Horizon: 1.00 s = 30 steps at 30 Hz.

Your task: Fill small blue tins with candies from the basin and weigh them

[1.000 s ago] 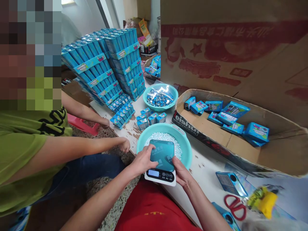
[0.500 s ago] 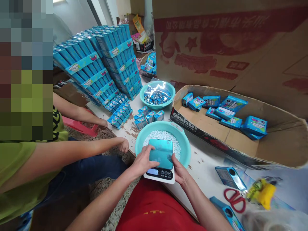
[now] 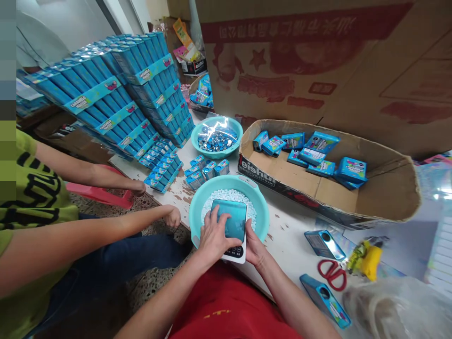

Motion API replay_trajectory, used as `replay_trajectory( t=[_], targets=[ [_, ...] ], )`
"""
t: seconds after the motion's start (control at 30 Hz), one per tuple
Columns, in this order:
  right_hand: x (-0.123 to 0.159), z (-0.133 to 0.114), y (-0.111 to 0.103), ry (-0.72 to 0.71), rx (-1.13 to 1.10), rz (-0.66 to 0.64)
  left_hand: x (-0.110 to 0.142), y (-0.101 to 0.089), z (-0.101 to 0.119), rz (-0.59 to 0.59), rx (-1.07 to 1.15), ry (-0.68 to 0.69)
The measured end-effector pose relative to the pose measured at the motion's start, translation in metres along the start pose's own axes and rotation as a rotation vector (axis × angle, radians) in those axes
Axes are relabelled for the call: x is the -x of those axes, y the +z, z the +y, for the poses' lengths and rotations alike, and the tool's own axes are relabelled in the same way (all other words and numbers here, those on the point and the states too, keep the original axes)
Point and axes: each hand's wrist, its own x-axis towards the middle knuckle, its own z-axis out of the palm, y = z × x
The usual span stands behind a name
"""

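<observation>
A small white digital scale (image 3: 233,229) with a teal glass top rests at the near rim of a teal bowl (image 3: 259,207) of white candies (image 3: 230,196). My left hand (image 3: 212,238) lies over the scale's left side, its fingers on the glass and covering the display. My right hand (image 3: 254,246) grips the scale's right edge. Behind the bowl stand three small blue tins (image 3: 209,170).
A second teal bowl (image 3: 216,136) holds shiny pieces. A low cardboard tray (image 3: 388,197) contains several blue tins. Tall stacks of blue tins (image 3: 116,99) stand at the left. Red scissors (image 3: 331,274), loose tins (image 3: 324,245) and a yellow object (image 3: 369,256) lie at the right. A person in green sits at the left, a hand (image 3: 173,217) at the table edge.
The view has swung right and down. My left hand has slid further over the scale, now covering its display; both hands stay on the scale.
</observation>
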Motion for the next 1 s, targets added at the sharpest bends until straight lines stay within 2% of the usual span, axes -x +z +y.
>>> replay_trajectory(
  t=[0.33,0.73,0.9,1.0],
  targets=[
    [-0.002,0.001,-0.002,-0.037,-0.103,0.003,-0.016,-0.017,0.011,-0.134,-0.144,-0.051],
    [-0.004,0.001,-0.006,-0.053,-0.171,-0.025,-0.02,-0.013,0.011,-0.117,-0.189,0.001],
    [-0.004,0.0,-0.006,-0.063,-0.16,0.012,-0.023,-0.014,0.01,-0.092,-0.182,0.011],
    [-0.004,0.0,-0.006,-0.068,-0.165,0.033,-0.023,-0.016,0.005,-0.096,-0.161,0.072]
  ],
)
